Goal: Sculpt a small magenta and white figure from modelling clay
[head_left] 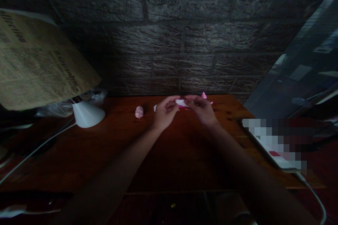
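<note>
Both my hands meet over the wooden table, their fingertips pinching a small white piece of what looks like modelling clay (181, 103). My left hand (166, 111) is closed on its left end, and my right hand (203, 109) is closed on its right end. Bright pink material (204, 95) shows behind my right hand and just under the white piece; its shape is mostly hidden. A pale pink lump (139, 112), also clay-like, lies to the left of my left hand. Partly covered by that hand is another small white bit (155, 108).
The wooden table (174, 161) runs up to a dark brick wall (163, 42). On the left stands a white lamp base (88, 114) under a newsprint-patterned shade (39, 59), with crumpled clear plastic behind. A blurred-out device with a white cable (314, 191) lies at the right edge.
</note>
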`<state>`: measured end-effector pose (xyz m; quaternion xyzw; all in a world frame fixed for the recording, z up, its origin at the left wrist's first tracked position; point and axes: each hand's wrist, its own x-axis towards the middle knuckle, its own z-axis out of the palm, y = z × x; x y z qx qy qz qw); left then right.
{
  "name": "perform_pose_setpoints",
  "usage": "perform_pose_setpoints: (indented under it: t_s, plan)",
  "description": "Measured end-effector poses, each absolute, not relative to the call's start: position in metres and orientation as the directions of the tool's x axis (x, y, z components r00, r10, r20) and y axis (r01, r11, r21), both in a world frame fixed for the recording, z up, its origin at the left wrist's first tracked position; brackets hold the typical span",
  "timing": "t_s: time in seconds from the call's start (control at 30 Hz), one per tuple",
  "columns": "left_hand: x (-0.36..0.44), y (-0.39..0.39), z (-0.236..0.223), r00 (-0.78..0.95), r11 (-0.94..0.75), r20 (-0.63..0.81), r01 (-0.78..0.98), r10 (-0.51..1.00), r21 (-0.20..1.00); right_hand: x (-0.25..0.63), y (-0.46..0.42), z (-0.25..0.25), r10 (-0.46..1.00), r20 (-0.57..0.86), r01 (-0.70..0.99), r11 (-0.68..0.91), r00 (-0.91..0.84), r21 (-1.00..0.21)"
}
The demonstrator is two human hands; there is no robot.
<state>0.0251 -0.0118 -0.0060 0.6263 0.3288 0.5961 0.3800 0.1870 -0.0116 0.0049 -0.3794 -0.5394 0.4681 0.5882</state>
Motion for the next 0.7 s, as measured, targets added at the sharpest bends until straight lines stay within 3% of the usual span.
perform_pose_setpoints:
  t_s: [0.4, 0.7]
  plan:
    - [0.0217, -0.01, -0.0035, 0.004, -0.339, 0.343, -0.139, 0.939, 0.93, 0.1892, -0.0114, 0.0031, 0.957, 0.29, -0.113, 0.285, -0.03, -0.952]
    - [0.0213, -0.0116, -0.0022, 0.007, -0.356, 0.359, -0.106, 0.933, 0.929, 0.1879, -0.0141, 0.005, 0.96, 0.274, -0.026, 0.273, -0.061, -0.962]
